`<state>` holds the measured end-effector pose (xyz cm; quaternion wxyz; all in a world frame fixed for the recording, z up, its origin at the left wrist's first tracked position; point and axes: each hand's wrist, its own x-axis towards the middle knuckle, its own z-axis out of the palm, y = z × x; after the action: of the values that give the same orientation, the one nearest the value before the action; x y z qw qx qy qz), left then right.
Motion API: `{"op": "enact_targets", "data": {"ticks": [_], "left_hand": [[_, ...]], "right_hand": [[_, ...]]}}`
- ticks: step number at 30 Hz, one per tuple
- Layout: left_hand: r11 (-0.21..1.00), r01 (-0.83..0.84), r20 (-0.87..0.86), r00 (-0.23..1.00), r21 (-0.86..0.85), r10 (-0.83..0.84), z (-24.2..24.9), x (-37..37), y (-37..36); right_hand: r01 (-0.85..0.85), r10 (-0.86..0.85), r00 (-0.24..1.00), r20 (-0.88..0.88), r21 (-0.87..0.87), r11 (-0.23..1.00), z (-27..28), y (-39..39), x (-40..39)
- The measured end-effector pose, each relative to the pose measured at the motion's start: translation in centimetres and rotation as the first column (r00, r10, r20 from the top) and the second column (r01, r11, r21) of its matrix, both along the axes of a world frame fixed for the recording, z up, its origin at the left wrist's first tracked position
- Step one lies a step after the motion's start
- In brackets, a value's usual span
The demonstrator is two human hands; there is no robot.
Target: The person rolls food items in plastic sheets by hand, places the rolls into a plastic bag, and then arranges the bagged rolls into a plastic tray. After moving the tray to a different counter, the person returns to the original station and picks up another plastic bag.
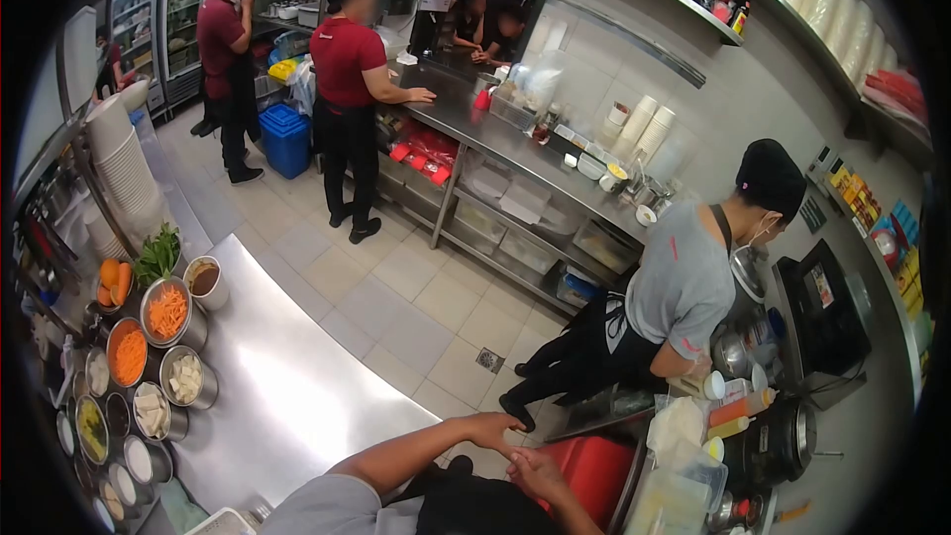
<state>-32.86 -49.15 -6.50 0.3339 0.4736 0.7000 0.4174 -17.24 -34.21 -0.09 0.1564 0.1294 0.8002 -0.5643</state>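
My left hand [493,430] is in front of my body, its fingers stretched out and apart. Close against it is my right hand [538,473], fingers curled in near the left thumb. The two hands touch; whether anything small lies between them is hidden. A red bin-like container [591,476] stands just beyond my right hand. To the left of my arm lies the bare steel worktop [287,367].
Metal pots of shredded carrot [166,311] and white pieces [185,378] line the worktop's left side. A co-worker in grey [684,277] stands at the right counter. Two people in red shirts [347,59] stand farther back. A blue bin [286,139] is on the floor.
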Motion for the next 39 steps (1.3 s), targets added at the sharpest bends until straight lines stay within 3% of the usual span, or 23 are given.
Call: {"op": "enact_targets", "data": {"ticks": [2, 3, 4, 6, 9, 16, 18, 19, 21, 23, 28, 30, 35, 39], "left_hand": [[0.998, -0.041, 0.022, 0.999, -0.049, 0.042, -0.4, -0.9, -0.7], [0.991, -0.112, -0.024, 0.993, 0.073, 0.114, -3.1, -1.5, -0.6], [0.991, -0.111, -0.02, 0.993, 0.073, 0.113, -4.7, -2.1, -1.0], [0.936, -0.352, -0.009, 0.936, -0.012, 0.352, -6.2, -2.6, -1.7], [0.901, -0.434, -0.024, 0.901, 0.009, 0.434, -6.5, -2.6, -1.4], [0.934, -0.358, -0.032, 0.933, -0.002, 0.358, -6.4, -2.5, -1.4], [0.91, -0.403, 0.149, 0.898, -0.092, 0.413, -6.3, -2.7, -1.4], [0.911, -0.403, 0.149, 0.899, -0.091, 0.413, -6.1, -2.7, -1.4], [0.928, -0.374, 0.047, 0.926, -0.009, 0.373, -5.9, -2.7, -1.4], [0.931, -0.365, 0.057, 0.929, -0.028, 0.366, -5.7, -2.3, -0.8], [0.927, -0.363, 0.114, 0.921, -0.094, 0.372, -3.0, -0.5, -0.3], [0.886, -0.464, -0.044, 0.885, -0.003, 0.464, -3.2, 0.1, -0.3], [0.883, -0.467, -0.102, 0.877, 0.055, 0.47, -1.7, -0.4, -1.2], [0.856, -0.511, -0.105, 0.85, 0.077, 0.517, -1.0, -1.7, -2.3]], "right_hand": [[-0.044, 0.068, 0.992, -0.104, 0.224, 0.974, 1.2, -0.1, -0.3], [-0.043, 0.067, 0.993, -0.1, 0.225, 0.973, 1.6, -0.1, -0.5], [-0.051, 0.066, 0.997, -0.052, 0.252, 0.966, 2.1, 0.0, -0.7], [-0.057, 0.06, 0.998, -0.002, 0.28, 0.958, 2.9, -0.2, -0.9], [-0.029, 0.024, 0.999, 0.021, 0.297, 0.954, 3.1, -0.3, -0.9], [-0.051, 0.062, 0.998, -0.016, 0.394, 0.918, 3.7, -0.9, -1.6], [-0.026, 0.045, 0.998, -0.041, 0.367, 0.93, 3.3, -0.8, -1.7], [0.02, 0.005, 0.997, -0.078, 0.312, 0.95, 2.3, -0.4, -1.7], [0.063, -0.037, 0.993, -0.109, 0.254, 0.965, 1.2, -0.1, -2.2], [0.075, 0.016, 0.949, -0.315, 0.273, 0.959, 0.6, -0.2, -2.5], [0.021, 0.125, 0.907, -0.403, 0.34, 0.94, 3.1, -2.5, -4.3], [0.0, 0.186, 0.878, -0.44, 0.39, 0.921, 2.4, -2.7, -4.9], [0.094, 0.21, 0.824, -0.527, 0.492, 0.865, -0.2, -2.4, -5.2], [0.075, 0.235, 0.799, -0.554, 0.479, 0.875, 0.1, -2.6, -5.8]]}}
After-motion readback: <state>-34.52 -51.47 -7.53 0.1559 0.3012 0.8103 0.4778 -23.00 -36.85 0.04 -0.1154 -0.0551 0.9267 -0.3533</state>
